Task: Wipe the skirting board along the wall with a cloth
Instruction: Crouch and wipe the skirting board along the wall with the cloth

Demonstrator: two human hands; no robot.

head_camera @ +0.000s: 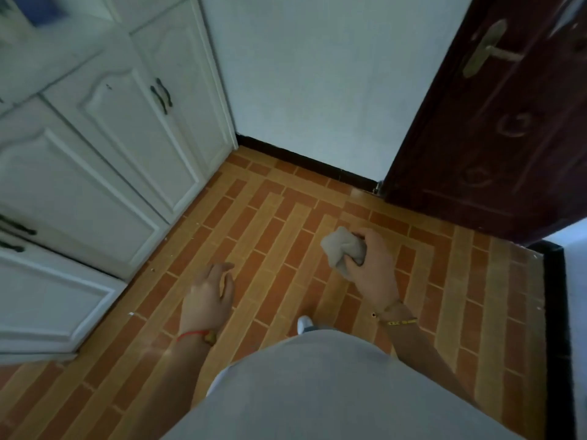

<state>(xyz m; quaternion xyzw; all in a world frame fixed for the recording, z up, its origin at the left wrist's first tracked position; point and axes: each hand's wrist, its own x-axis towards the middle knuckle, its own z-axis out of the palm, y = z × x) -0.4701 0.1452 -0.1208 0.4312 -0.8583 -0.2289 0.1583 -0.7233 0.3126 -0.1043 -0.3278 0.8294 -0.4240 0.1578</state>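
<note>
Nearest, the left hand [209, 292] hangs loosely curled, holding nothing; the right hand [374, 265] grips a crumpled grey cloth [341, 249] above the orange brick-patterned floor [270, 217]. Beyond, the black skirting board [305, 161] lies untouched (well apart). Bunched cloth may skip dust near the dark red wooden door [492, 122].

Both arms reach forward and down. The left hand [209, 295] hangs with loosely curled fingers [227, 281], holding nothing; the right hand [376, 265] grips a bunched cloth [343, 249].
</note>
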